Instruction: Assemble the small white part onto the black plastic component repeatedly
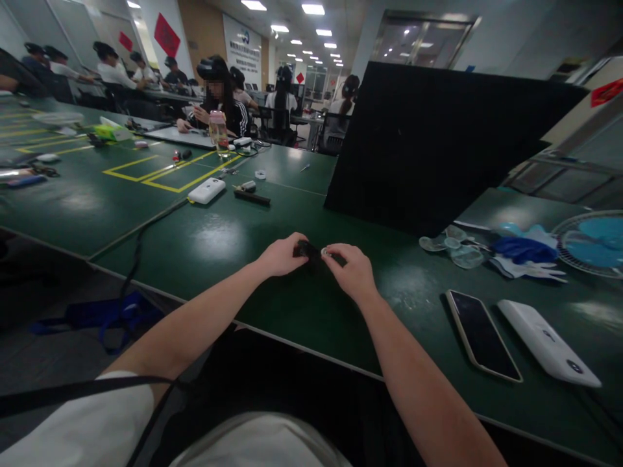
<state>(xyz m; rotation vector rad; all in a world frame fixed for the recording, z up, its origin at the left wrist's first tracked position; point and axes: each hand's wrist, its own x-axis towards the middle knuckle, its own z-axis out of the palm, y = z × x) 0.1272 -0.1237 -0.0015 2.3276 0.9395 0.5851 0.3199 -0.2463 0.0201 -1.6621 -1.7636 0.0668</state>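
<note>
Head view: I see the left hand [283,257] tightly pinching a dark piece [307,249], the right hand [354,271] a pale bit [324,251], tabletop [282,301] spanning from near edge [311,351] to black panel [418,143].

The green tabletop [214,237] looks smooth and glossy, throwing back pale patches of light, while the large black panel [438,143] is flat and matt. The white power bank [545,340] beside the smartphone [484,334] looks like smooth plastic, the phone's screen is glassy, and the held small black piece [310,250] seems dull, its material too blurred to tell
</note>
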